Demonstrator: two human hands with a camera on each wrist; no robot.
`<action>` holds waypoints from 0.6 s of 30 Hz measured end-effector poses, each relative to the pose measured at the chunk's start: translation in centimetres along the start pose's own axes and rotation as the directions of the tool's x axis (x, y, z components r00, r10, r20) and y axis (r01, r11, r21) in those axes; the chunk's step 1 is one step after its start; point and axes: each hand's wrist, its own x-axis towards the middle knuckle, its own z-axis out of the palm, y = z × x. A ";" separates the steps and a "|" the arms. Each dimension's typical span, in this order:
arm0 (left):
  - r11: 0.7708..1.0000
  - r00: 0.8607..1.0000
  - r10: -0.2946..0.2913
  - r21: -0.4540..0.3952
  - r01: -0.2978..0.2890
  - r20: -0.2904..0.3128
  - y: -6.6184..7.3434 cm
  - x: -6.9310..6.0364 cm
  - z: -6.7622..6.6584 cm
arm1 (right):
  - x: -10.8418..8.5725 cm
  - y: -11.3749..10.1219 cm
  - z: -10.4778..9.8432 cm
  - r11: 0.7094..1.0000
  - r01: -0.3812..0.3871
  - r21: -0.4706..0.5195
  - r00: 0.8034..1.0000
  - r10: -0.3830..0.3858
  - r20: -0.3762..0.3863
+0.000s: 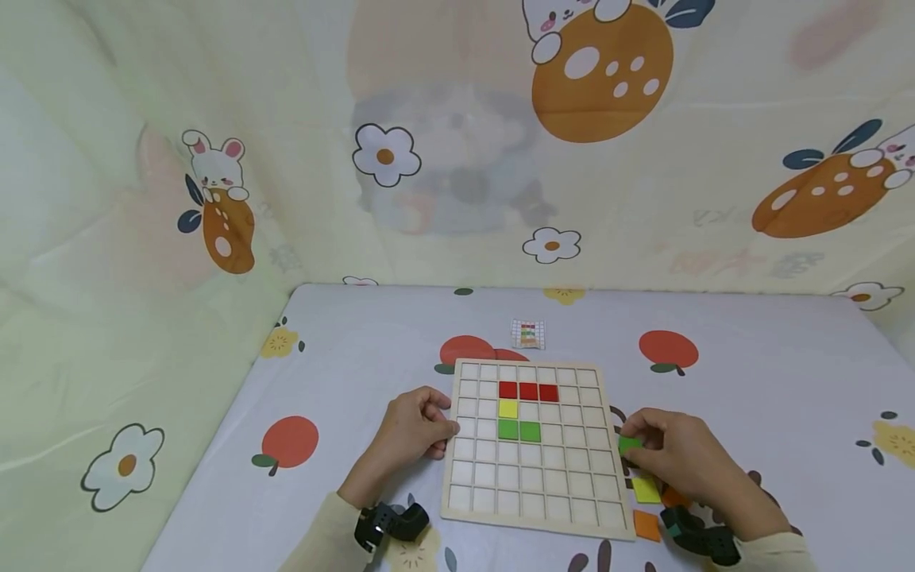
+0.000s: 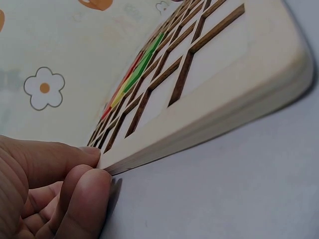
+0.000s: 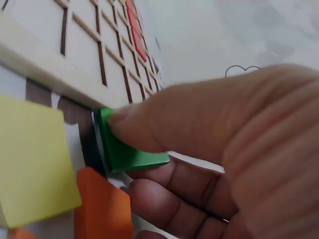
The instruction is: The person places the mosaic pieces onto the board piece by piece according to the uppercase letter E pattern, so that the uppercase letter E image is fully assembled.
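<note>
A wooden grid board [image 1: 493, 500] lies on the table, with three red tiles [image 1: 528, 391], one yellow tile [image 1: 507, 409] and two green tiles [image 1: 530, 431] set in its squares. My left hand [image 1: 415, 425] pinches the board's left edge between thumb and fingers, which the left wrist view shows closely. At the board's right side my right hand [image 1: 679, 453] pinches a loose green tile [image 3: 129, 154] between thumb and fingers. Just below that hand lie a loose yellow tile [image 1: 646, 490] and orange tiles [image 1: 647, 525], one of them partly hidden by the hand.
A small card [image 1: 528, 334] printed with a coloured grid pattern lies behind the board. The white tablecloth [image 1: 372, 342] has printed fruit and flowers. A patterned curtain [image 1: 457, 199] hangs at the back and on the left.
</note>
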 end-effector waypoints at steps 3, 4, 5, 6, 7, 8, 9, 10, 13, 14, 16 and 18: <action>1.000 1.000 -0.005 -0.004 0.005 0.003 0.0 -0.1 -0.1 | 0.0 0.0 0.1 0.999 0.013 0.036 1.000 -0.012 -0.018; 1.000 1.000 -0.004 -0.005 0.004 0.003 0.0 -0.1 0.0 | 0.0 0.0 0.1 0.999 0.014 0.048 1.000 -0.012 -0.027; 1.000 1.000 -0.005 -0.006 0.005 0.003 0.1 -0.1 0.0 | 0.0 0.0 0.1 0.998 0.011 0.060 0.999 -0.009 -0.032; 1.000 1.000 -0.002 -0.006 0.002 0.004 0.1 -0.1 0.1 | 0.0 0.0 0.0 0.998 0.012 0.069 0.999 -0.009 -0.041; 1.000 1.000 -0.003 -0.007 0.003 0.004 0.1 -0.1 0.1 | 0.0 0.0 0.0 0.996 0.011 0.083 0.999 -0.007 -0.046; 1.000 1.000 -0.002 -0.006 0.002 0.004 0.1 -0.2 0.1 | 0.0 0.0 -0.1 0.995 0.011 0.097 0.999 -0.006 -0.049; 1.000 1.000 -0.001 -0.005 0.001 0.003 0.2 -0.2 0.0 | 0.0 0.0 -0.1 0.992 0.010 0.130 0.999 -0.004 -0.044; 1.000 1.000 0.000 -0.003 0.000 0.002 0.2 -0.2 0.0 | 0.0 -0.1 -0.1 0.986 0.006 0.168 0.999 0.000 -0.036; 1.000 1.000 0.002 0.000 -0.002 0.001 0.3 -0.2 -0.1 | 0.2 -0.2 0.0 0.960 -0.016 0.281 1.000 0.014 0.008; 1.000 1.000 0.002 0.001 -0.002 0.002 0.3 -0.2 -0.1 | 0.3 -0.3 0.0 0.950 -0.025 0.310 1.000 0.018 0.024; 1.000 1.000 0.004 0.000 -0.004 0.003 0.3 -0.2 -0.1 | 0.4 -0.3 0.0 0.948 -0.037 0.317 0.999 0.025 0.041; 1.000 1.000 0.000 -0.002 0.000 0.005 0.3 -0.1 0.0 | 0.4 -0.3 -0.1 0.962 -0.041 0.272 0.999 0.030 0.043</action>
